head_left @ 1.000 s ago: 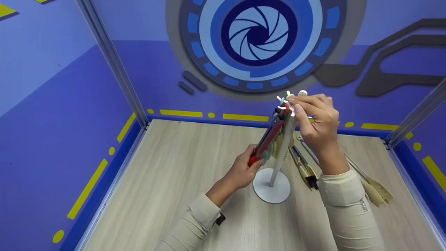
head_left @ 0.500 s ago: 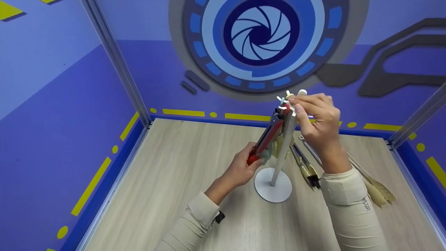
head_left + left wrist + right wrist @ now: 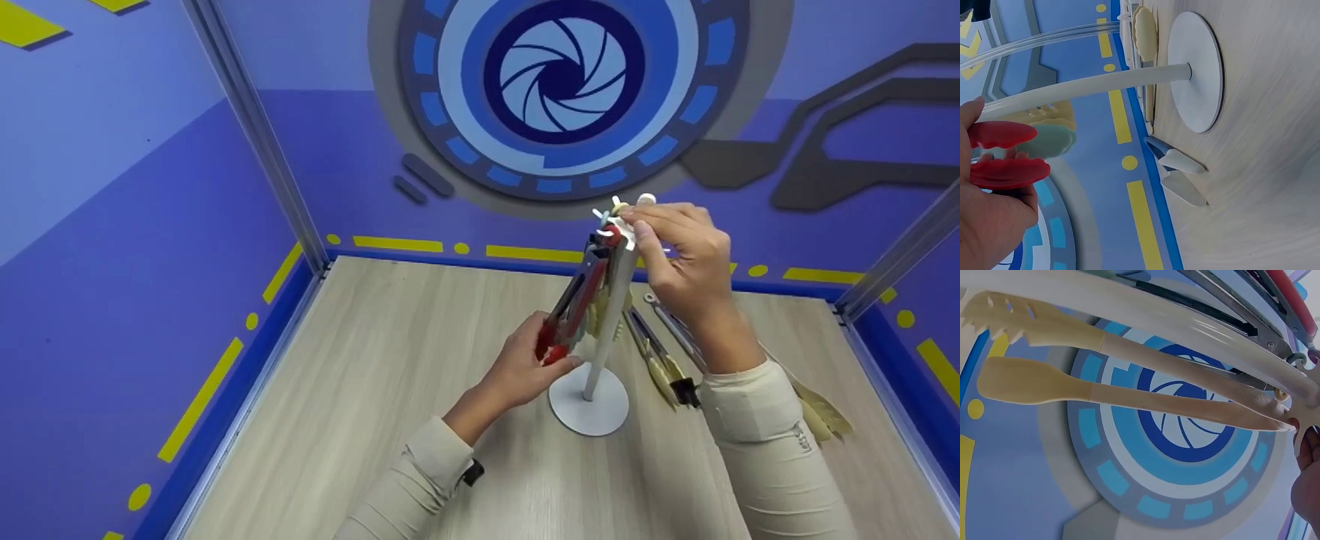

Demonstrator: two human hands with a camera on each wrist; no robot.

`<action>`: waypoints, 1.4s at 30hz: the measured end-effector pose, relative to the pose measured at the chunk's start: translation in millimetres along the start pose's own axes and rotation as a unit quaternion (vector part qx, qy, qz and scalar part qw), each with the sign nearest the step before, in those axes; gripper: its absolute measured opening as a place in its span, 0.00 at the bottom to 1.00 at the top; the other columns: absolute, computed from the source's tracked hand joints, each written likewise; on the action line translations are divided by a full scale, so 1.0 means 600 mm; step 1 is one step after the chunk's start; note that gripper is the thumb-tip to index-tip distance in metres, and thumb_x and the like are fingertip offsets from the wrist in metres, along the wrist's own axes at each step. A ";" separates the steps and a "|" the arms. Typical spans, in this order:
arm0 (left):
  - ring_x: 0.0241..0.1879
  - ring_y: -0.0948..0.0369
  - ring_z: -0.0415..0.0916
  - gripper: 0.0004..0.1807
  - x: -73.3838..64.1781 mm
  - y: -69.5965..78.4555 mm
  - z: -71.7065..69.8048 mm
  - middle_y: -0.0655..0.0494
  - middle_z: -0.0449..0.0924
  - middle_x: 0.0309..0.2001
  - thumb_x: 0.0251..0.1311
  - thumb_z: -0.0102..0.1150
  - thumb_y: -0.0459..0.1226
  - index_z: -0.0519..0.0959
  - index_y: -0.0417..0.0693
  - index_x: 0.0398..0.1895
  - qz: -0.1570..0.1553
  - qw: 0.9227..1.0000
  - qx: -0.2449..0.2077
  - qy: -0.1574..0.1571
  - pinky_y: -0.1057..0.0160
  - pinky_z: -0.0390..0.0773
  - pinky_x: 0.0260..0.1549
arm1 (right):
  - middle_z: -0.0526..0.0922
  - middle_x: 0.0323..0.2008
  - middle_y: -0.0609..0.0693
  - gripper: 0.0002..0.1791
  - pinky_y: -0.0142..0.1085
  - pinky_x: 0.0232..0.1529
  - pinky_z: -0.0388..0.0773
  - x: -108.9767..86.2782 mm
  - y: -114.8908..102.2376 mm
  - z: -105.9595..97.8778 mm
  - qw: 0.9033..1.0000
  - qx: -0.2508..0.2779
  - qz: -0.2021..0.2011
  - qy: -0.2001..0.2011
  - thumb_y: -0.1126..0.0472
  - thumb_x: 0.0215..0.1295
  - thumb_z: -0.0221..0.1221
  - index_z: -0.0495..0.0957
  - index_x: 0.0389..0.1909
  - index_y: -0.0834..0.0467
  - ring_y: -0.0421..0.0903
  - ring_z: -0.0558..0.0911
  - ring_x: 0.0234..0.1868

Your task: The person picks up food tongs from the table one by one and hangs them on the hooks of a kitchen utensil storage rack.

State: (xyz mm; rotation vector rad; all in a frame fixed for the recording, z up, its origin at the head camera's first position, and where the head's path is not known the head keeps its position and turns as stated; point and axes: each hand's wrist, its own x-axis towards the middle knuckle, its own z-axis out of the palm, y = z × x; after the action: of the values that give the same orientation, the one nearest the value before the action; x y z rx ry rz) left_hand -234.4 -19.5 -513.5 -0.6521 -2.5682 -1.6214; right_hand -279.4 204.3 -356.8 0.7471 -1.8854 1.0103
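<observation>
A white utensil stand [image 3: 619, 300] rises from a round base, with hooks around its top. Red-tipped tongs [image 3: 574, 315] hang tilted from one hook. My left hand [image 3: 517, 364] is curled about their red heads [image 3: 1010, 171], thumb apart from them. My right hand [image 3: 690, 259] pinches the hooked top of the stand with thumb and fingertips. On the stand's far side hang a yellow pasta server [image 3: 1033, 323] and a yellow spatula [image 3: 1022, 382], both with wood-coloured handles. A pale green utensil head [image 3: 1047, 140] shows behind the red heads.
Right of the base, tongs with yellowish tips [image 3: 660, 367] lie on the wood-grain table [image 3: 360, 420]. Further right lie long-handled utensils [image 3: 825, 412], partly hidden by my right forearm. Blue panels [image 3: 322, 172] stand behind and at the sides.
The red heads of the tongs have spread apart a little, and my left thumb has come away from them. My right hand stays at the stand's top. The head view has shifted slightly.
</observation>
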 end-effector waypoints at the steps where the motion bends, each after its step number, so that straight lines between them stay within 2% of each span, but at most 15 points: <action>1: 0.54 0.62 0.74 0.33 0.000 0.000 0.001 0.56 0.79 0.62 0.66 0.72 0.52 0.69 0.57 0.69 -0.002 1.000 0.000 0.001 0.64 0.79 0.52 | 0.95 0.46 0.52 0.12 0.28 0.62 0.73 0.000 0.001 -0.001 1.000 0.000 -0.003 -0.002 0.67 0.69 0.64 0.93 0.46 0.56 0.51 0.89 0.50; 3: 0.55 0.62 0.75 0.34 -0.001 0.000 0.002 0.56 0.78 0.63 0.66 0.73 0.51 0.68 0.57 0.70 -0.006 1.000 -0.001 0.000 0.64 0.80 0.55 | 0.94 0.46 0.54 0.12 0.29 0.64 0.74 0.001 0.003 -0.002 1.000 0.007 -0.013 -0.002 0.69 0.67 0.65 0.93 0.45 0.57 0.52 0.90 0.52; 7: 0.62 0.58 0.77 0.37 -0.002 0.001 0.004 0.53 0.76 0.66 0.66 0.73 0.51 0.66 0.57 0.73 -0.013 1.000 -0.006 -0.010 0.59 0.81 0.64 | 0.94 0.47 0.58 0.11 0.32 0.67 0.74 0.000 0.009 -0.003 0.999 0.030 -0.038 0.013 0.74 0.60 0.69 0.93 0.42 0.61 0.54 0.89 0.55; 10: 0.68 0.53 0.77 0.38 -0.002 0.002 0.005 0.51 0.75 0.69 0.66 0.73 0.50 0.64 0.56 0.74 -0.017 1.000 -0.011 -0.017 0.55 0.80 0.69 | 0.92 0.49 0.61 0.12 0.34 0.70 0.74 -0.003 0.011 -0.007 0.998 0.036 -0.049 0.023 0.73 0.56 0.72 0.92 0.43 0.63 0.55 0.87 0.60; 14: 0.69 0.53 0.77 0.39 -0.002 0.002 0.006 0.49 0.75 0.70 0.67 0.73 0.49 0.63 0.54 0.75 -0.017 0.999 -0.021 -0.023 0.54 0.79 0.70 | 0.90 0.56 0.61 0.18 0.37 0.76 0.71 -0.010 0.010 -0.020 0.998 0.027 -0.044 0.020 0.58 0.63 0.74 0.90 0.50 0.64 0.53 0.84 0.67; 18: 0.64 0.58 0.76 0.41 -0.007 0.000 0.004 0.53 0.76 0.67 0.65 0.75 0.51 0.63 0.55 0.75 -0.024 0.999 -0.008 -0.019 0.59 0.81 0.66 | 0.86 0.60 0.67 0.33 0.36 0.77 0.71 -0.024 0.010 -0.036 0.998 0.038 -0.043 0.036 0.41 0.69 0.69 0.86 0.56 0.68 0.54 0.82 0.70; 21: 0.61 0.60 0.75 0.42 -0.013 -0.003 -0.001 0.55 0.76 0.65 0.64 0.75 0.52 0.64 0.55 0.76 -0.028 0.999 0.008 -0.015 0.60 0.81 0.64 | 0.84 0.62 0.70 0.40 0.35 0.77 0.72 -0.042 0.016 -0.050 0.997 0.046 -0.039 0.055 0.36 0.70 0.66 0.82 0.59 0.71 0.53 0.81 0.71; 24: 0.64 0.59 0.75 0.41 -0.022 -0.007 -0.012 0.52 0.77 0.66 0.64 0.74 0.51 0.66 0.53 0.75 -0.031 0.999 0.014 -0.012 0.54 0.79 0.67 | 0.83 0.64 0.70 0.41 0.35 0.77 0.71 -0.067 0.036 -0.068 0.997 0.038 -0.025 0.061 0.37 0.70 0.66 0.79 0.62 0.72 0.49 0.81 0.72; 26: 0.66 0.58 0.75 0.40 -0.029 -0.008 -0.023 0.52 0.76 0.67 0.64 0.75 0.51 0.67 0.52 0.75 -0.035 0.999 0.020 -0.009 0.52 0.79 0.68 | 0.83 0.64 0.70 0.37 0.34 0.77 0.71 -0.089 0.055 -0.080 0.998 0.030 -0.011 0.056 0.43 0.70 0.67 0.79 0.63 0.71 0.47 0.80 0.72; 29: 0.66 0.57 0.75 0.38 -0.040 -0.003 -0.044 0.51 0.76 0.67 0.64 0.75 0.51 0.69 0.51 0.72 -0.025 0.999 0.036 0.001 0.51 0.78 0.68 | 0.84 0.63 0.69 0.28 0.30 0.75 0.70 -0.128 0.087 -0.097 0.999 0.005 0.023 0.038 0.57 0.68 0.67 0.80 0.65 0.69 0.40 0.80 0.70; 31: 0.66 0.55 0.76 0.36 -0.046 0.005 -0.059 0.51 0.77 0.67 0.64 0.75 0.50 0.71 0.51 0.71 -0.008 0.999 0.042 0.012 0.50 0.79 0.67 | 0.84 0.62 0.68 0.26 0.27 0.72 0.70 -0.156 0.104 -0.107 0.998 -0.005 0.063 0.024 0.67 0.67 0.66 0.80 0.65 0.67 0.36 0.80 0.68; 33: 0.67 0.55 0.76 0.35 -0.051 0.016 -0.072 0.50 0.78 0.67 0.65 0.74 0.50 0.73 0.51 0.70 0.014 0.999 0.045 0.025 0.49 0.79 0.67 | 0.85 0.62 0.66 0.26 0.23 0.68 0.70 -0.184 0.114 -0.115 0.993 -0.015 0.119 0.011 0.72 0.67 0.65 0.81 0.66 0.64 0.31 0.81 0.63; 36: 0.68 0.55 0.77 0.32 -0.053 0.036 -0.086 0.50 0.79 0.66 0.66 0.73 0.49 0.74 0.50 0.69 0.051 0.996 0.049 0.046 0.48 0.78 0.68 | 0.87 0.61 0.61 0.25 0.17 0.57 0.71 -0.219 0.118 -0.121 0.978 -0.032 0.206 -0.009 0.71 0.70 0.64 0.82 0.67 0.59 0.27 0.80 0.58; 38: 0.68 0.55 0.77 0.31 -0.049 0.051 -0.093 0.51 0.80 0.65 0.67 0.73 0.48 0.75 0.48 0.68 0.078 0.994 0.052 0.063 0.48 0.78 0.68 | 0.87 0.62 0.59 0.23 0.14 0.54 0.70 -0.238 0.119 -0.124 0.968 -0.046 0.245 -0.027 0.68 0.73 0.64 0.82 0.68 0.56 0.25 0.79 0.55; 42: 0.69 0.55 0.76 0.29 -0.026 0.090 -0.103 0.49 0.80 0.65 0.67 0.73 0.44 0.76 0.45 0.68 0.148 0.983 0.055 0.094 0.51 0.78 0.70 | 0.86 0.62 0.58 0.22 0.12 0.50 0.70 -0.262 0.123 -0.126 0.960 -0.061 0.269 -0.057 0.64 0.76 0.62 0.81 0.68 0.56 0.23 0.78 0.54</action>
State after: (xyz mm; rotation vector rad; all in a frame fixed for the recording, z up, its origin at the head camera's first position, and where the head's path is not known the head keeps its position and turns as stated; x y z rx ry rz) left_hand -212.4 -58.8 -443.1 -0.7865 -2.2795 -1.3668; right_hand -235.3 322.7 -497.7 0.2191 -2.2919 1.1800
